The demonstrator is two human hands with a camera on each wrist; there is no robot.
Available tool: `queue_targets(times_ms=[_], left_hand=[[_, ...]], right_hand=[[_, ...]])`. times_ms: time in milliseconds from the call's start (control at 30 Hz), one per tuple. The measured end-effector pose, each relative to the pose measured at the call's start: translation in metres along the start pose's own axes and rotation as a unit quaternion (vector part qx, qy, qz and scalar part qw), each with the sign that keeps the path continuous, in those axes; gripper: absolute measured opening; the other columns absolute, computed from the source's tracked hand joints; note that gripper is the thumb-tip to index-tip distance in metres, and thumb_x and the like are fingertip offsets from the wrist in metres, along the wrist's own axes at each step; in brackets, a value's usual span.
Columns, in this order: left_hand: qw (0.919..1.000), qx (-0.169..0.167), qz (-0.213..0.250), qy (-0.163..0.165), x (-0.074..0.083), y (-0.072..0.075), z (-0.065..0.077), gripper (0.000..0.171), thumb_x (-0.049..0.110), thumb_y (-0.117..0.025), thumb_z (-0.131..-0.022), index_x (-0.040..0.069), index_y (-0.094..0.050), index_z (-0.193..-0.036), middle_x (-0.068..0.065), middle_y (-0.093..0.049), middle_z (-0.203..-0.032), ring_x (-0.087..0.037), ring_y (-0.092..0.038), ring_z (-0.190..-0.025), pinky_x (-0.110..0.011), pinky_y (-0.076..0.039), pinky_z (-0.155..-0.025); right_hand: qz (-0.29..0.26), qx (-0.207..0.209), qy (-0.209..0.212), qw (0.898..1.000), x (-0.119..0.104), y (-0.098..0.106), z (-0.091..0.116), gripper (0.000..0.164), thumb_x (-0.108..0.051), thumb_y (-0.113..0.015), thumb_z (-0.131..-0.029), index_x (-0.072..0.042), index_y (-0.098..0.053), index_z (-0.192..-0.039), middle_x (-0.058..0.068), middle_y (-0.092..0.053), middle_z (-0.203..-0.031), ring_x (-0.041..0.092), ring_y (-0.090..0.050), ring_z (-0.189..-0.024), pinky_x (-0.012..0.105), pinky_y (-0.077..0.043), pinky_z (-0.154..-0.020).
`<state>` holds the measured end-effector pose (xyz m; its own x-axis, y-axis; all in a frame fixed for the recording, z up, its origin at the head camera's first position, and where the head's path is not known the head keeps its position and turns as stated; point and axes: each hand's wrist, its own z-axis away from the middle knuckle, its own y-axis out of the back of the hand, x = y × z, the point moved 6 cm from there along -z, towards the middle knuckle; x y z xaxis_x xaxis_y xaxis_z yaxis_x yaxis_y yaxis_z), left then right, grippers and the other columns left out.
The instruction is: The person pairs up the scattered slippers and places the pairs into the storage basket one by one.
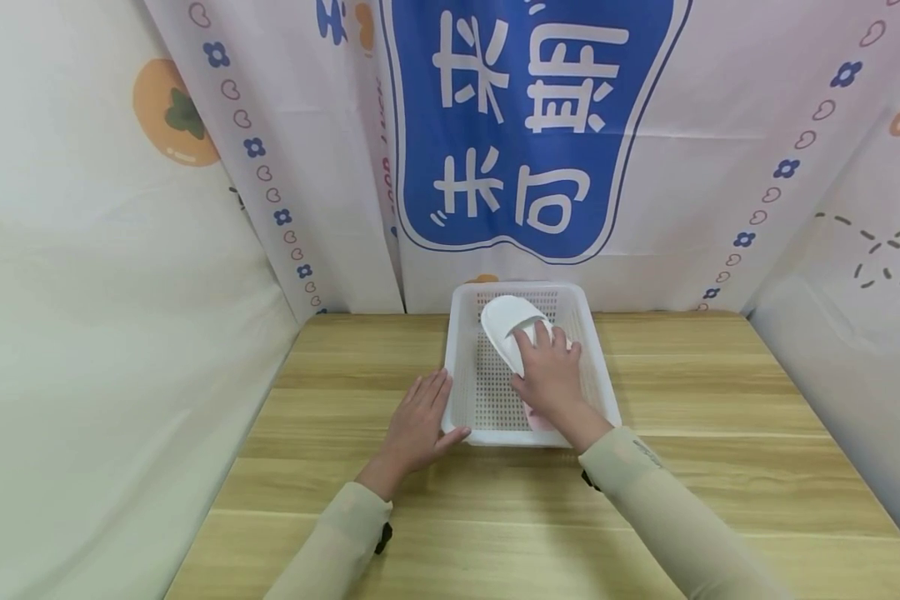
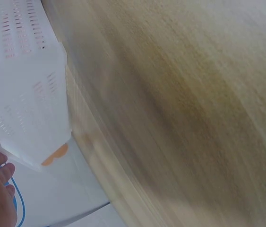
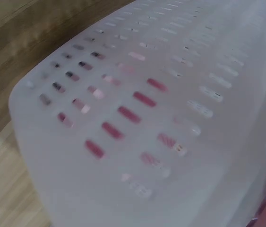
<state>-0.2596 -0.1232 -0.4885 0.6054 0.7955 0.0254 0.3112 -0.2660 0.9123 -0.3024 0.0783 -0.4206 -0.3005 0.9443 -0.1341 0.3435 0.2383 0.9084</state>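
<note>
A white slipper (image 1: 507,322) lies at a slant in a white plastic basket (image 1: 461,358) with slotted sides. My right hand (image 1: 552,372) grips the slipper from above, its fingers bent over the upper and covering part of it. Under that wrist, something pink (image 1: 537,419) shows in the basket, mostly hidden. My left hand (image 1: 417,422) rests at the basket's front left corner, fingers along the left rim and thumb by the front rim. The left wrist view catches only part of this hand (image 2: 0,189). Pink patches show through the basket's wall (image 3: 76,156) in the right wrist view.
The basket stands near the back edge of a wooden table (image 1: 690,400). Behind it hangs a printed cloth (image 1: 330,167) with a blue panel of white characters. Pale cloth (image 1: 105,350) also closes off the left side, and more hangs on the right (image 1: 847,333).
</note>
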Motion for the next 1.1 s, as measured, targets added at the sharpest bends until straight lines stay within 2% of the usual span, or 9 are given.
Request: queue_targets(times_ms=[300, 467, 767, 1100], left_hand=[[1.0000, 0.000, -0.001, 0.000, 0.001, -0.001, 0.000, 0.099, 0.073, -0.009, -0.092, -0.007, -0.035, -0.146, -0.021, -0.036, -0.150, -0.032, -0.030, -0.140, -0.046, -0.019, -0.116], [1.0000, -0.004, -0.003, -0.001, 0.001, -0.001, -0.001, 0.099, 0.072, -0.009, -0.092, -0.007, -0.035, -0.146, -0.021, -0.035, -0.150, -0.034, -0.031, -0.139, -0.046, -0.019, -0.116], [0.9999, 0.007, 0.005, -0.006, 0.001, 0.002, 0.000, 0.092, 0.068, -0.025, -0.095, -0.009, -0.036, -0.144, -0.023, -0.037, -0.149, -0.036, -0.035, -0.137, -0.048, -0.021, -0.115], [1.0000, 0.003, 0.007, -0.004, 0.001, 0.001, -0.001, 0.097, 0.071, -0.013, -0.094, -0.009, -0.037, -0.144, -0.024, -0.037, -0.149, -0.037, -0.035, -0.137, -0.048, -0.021, -0.115]], right_hand=[[0.008, -0.044, -0.048, 0.998, -0.007, -0.016, -0.012, 0.078, -0.036, -0.078, -0.074, -0.014, -0.045, -0.141, 0.025, -0.044, -0.136, 0.050, -0.041, -0.121, 0.071, -0.036, -0.090], [0.016, -0.055, -0.064, 0.996, -0.014, -0.021, -0.017, 0.078, -0.038, -0.077, -0.075, -0.013, -0.045, -0.141, 0.025, -0.045, -0.134, 0.049, -0.042, -0.119, 0.071, -0.037, -0.088], [0.012, -0.087, -0.108, 0.990, -0.031, -0.035, -0.026, 0.077, -0.040, -0.077, -0.077, -0.011, -0.043, -0.140, 0.026, -0.046, -0.132, 0.048, -0.044, -0.115, 0.070, -0.039, -0.087], [-0.005, -0.114, -0.172, 0.978, -0.039, -0.047, -0.032, 0.071, -0.039, -0.071, -0.080, -0.010, -0.043, -0.139, 0.025, -0.047, -0.129, 0.048, -0.045, -0.114, 0.071, -0.038, -0.087]])
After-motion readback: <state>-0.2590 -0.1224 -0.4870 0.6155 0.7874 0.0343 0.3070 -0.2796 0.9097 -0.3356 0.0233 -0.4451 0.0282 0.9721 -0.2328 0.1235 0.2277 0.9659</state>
